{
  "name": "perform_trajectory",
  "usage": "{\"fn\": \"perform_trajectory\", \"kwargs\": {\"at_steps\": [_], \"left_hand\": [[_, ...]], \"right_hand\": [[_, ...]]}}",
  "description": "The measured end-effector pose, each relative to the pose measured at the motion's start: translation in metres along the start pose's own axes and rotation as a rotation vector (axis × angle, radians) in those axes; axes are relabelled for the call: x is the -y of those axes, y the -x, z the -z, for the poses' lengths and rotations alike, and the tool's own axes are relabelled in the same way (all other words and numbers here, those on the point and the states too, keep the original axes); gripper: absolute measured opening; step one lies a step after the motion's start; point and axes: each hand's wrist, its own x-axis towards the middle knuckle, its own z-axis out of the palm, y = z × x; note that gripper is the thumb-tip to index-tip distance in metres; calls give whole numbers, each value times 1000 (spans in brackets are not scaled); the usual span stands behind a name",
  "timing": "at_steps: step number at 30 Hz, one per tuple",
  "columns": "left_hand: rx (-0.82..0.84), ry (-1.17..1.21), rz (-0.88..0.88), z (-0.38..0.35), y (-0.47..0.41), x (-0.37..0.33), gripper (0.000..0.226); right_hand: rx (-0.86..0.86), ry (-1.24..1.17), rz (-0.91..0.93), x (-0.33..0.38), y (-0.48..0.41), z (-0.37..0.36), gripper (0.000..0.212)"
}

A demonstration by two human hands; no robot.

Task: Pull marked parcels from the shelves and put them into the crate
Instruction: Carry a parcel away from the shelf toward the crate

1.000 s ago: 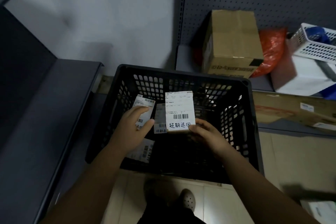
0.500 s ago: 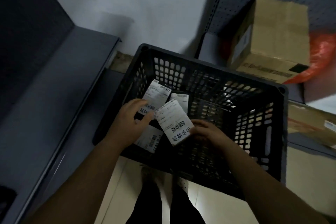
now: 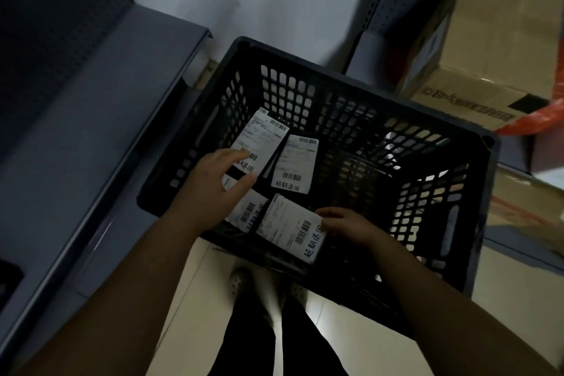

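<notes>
Marked parcel (image 3: 290, 227), flat and faced with a white shipping label bearing a barcode and handwritten characters, tilted low at the near side of a black perforated plastic crate (image 3: 366, 91). Held at its right edge by the curled fingers of the right hand (image 3: 345, 223). Left hand (image 3: 213, 186) reaching over the crate's left wall, fingers stretched and spread, forefinger resting on the label of a far-left parcel (image 3: 261, 140), gripping nothing. 3 more white-labelled parcels inside the crate: that far-left parcel near the left wall, a middle parcel (image 3: 294, 163) just beside it, and a near-left parcel (image 3: 247, 214) partly under the left hand and just beside the held one. Pale beige floor tiles (image 3: 351, 330) below the crate's near edge, a grey metal shelf (image 3: 106, 131) at left, a brown cardboard box (image 3: 488, 55) at far right with an orange plastic bag (image 3: 537, 122) against it. Dark trousers (image 3: 250, 351) and 1 perforated clog (image 3: 241, 278) at bottom.
</notes>
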Motion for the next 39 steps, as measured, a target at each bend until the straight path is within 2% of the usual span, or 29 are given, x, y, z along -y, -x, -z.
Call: {"fn": "perform_trajectory", "kwargs": {"at_steps": [6,13,19,22,25,29,33,37,39], "left_hand": [[42,4,-33,-4,-6,7,51],[77,39,-11,-13,-8,8,41],[78,57,-2,-13,-10,10,41],[93,78,1,-14,-11,9,46],[103,81,-1,-14,-11,9,49],[118,69,9,-12,-12,8,55],[116,49,1,-14,-14,11,45],[120,29,-6,-14,-17,12,50],[125,28,-8,-14,-17,12,54]], "right_hand": [[-28,17,-33,-9,-16,-3,42],[-18,58,-63,-13,-34,-8,42],[53,105,-96,-12,-43,-16,46],[-3,264,-63,-11,-43,-20,55],[-18,296,-55,-15,-49,-23,64],[-19,315,-42,-16,-53,-29,62],[-68,338,-28,-17,-56,-29,56],[-86,356,-8,-16,-52,-28,73],[-91,425,-19,-17,-51,-30,71]]}}
